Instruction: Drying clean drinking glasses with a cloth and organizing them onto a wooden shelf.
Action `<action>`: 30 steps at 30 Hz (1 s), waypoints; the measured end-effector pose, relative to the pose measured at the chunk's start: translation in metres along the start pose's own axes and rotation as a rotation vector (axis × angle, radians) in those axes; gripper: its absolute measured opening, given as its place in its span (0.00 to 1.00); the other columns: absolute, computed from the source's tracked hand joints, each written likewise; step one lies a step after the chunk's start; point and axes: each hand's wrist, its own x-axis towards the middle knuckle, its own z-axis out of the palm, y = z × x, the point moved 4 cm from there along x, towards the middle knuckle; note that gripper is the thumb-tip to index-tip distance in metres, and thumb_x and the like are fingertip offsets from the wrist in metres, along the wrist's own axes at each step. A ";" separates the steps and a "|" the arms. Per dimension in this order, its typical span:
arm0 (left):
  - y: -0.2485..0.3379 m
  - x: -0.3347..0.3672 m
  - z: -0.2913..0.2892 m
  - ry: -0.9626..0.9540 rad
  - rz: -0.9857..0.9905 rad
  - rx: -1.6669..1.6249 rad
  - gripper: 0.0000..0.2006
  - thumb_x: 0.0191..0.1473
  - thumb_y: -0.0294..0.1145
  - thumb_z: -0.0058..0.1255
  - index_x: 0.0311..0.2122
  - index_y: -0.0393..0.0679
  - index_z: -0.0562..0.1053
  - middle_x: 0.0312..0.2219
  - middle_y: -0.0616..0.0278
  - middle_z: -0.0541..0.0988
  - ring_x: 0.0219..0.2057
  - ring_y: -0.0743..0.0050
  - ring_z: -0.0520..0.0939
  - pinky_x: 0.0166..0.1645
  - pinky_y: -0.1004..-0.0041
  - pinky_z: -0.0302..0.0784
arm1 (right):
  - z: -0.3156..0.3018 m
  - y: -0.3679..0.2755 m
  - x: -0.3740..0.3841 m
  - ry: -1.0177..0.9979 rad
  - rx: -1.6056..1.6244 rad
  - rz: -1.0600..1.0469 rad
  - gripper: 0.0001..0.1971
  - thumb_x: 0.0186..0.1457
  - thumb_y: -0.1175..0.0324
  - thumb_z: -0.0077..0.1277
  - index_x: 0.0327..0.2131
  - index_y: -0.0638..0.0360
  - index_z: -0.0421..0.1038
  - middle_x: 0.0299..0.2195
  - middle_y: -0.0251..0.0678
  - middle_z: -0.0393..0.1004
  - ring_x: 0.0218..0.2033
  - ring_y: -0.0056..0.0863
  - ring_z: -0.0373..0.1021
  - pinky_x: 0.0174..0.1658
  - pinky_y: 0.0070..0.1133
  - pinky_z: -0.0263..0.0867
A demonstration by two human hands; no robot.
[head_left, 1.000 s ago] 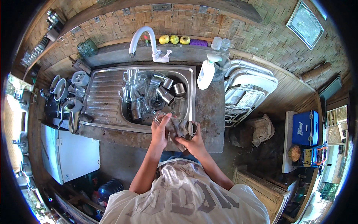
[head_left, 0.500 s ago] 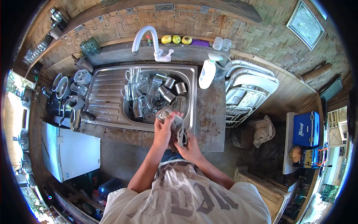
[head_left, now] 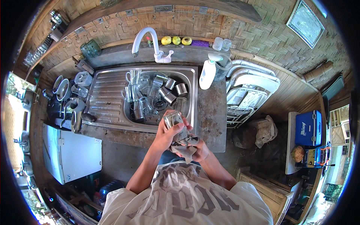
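My left hand (head_left: 164, 135) is closed round a clear drinking glass (head_left: 173, 119), its thumb lying across the side. A crumpled grey cloth (head_left: 186, 150) wraps the lower part of the glass, gripped by my right hand (head_left: 201, 150), whose fingertips are partly hidden by the folds. Both hands are just in front of the steel sink (head_left: 194, 93). Inside the basin lie several glass mugs (head_left: 129, 93) and shiny metal cups (head_left: 181, 89), piled together and some tipped over. Closest to my hands in the basin is a tall clear glass (head_left: 181, 105).
A white faucet (head_left: 140, 39) arches over the back of the sink. On the right stands a white pump bottle (head_left: 207, 75) near folded white chairs (head_left: 255, 80). Pots and strainers (head_left: 63, 90) crowd the left counter. Several yellow-green fruits (head_left: 176, 40) line the back ledge.
The glass has turned more upright and faces up toward me. The cloth has spread around its lower part, with a corner hanging down; my right hand has shifted slightly right.
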 end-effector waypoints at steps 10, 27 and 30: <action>-0.022 0.007 -0.017 0.199 -0.111 -0.114 0.24 0.57 0.37 0.58 0.55 0.39 0.64 0.46 0.51 0.76 0.46 0.58 0.80 0.50 0.60 0.79 | 0.007 -0.023 0.003 0.260 -0.498 -0.265 0.18 0.54 0.69 0.59 0.48 0.63 0.70 0.36 0.36 0.76 0.32 0.24 0.74 0.35 0.25 0.70; -0.039 0.019 -0.031 0.116 -0.312 -0.383 0.17 0.53 0.40 0.63 0.42 0.44 0.71 0.35 0.63 0.75 0.40 0.61 0.81 0.49 0.61 0.78 | -0.014 0.007 0.026 0.348 -0.654 -0.334 0.11 0.63 0.68 0.48 0.47 0.58 0.70 0.35 0.33 0.78 0.31 0.25 0.74 0.35 0.18 0.68; -0.044 0.016 -0.037 -0.104 -0.200 -0.695 0.20 0.54 0.40 0.60 0.48 0.48 0.69 0.39 0.62 0.74 0.47 0.54 0.78 0.57 0.52 0.73 | 0.008 0.006 0.015 0.317 0.162 0.027 0.13 0.63 0.63 0.50 0.47 0.57 0.71 0.36 0.35 0.78 0.30 0.26 0.74 0.30 0.22 0.69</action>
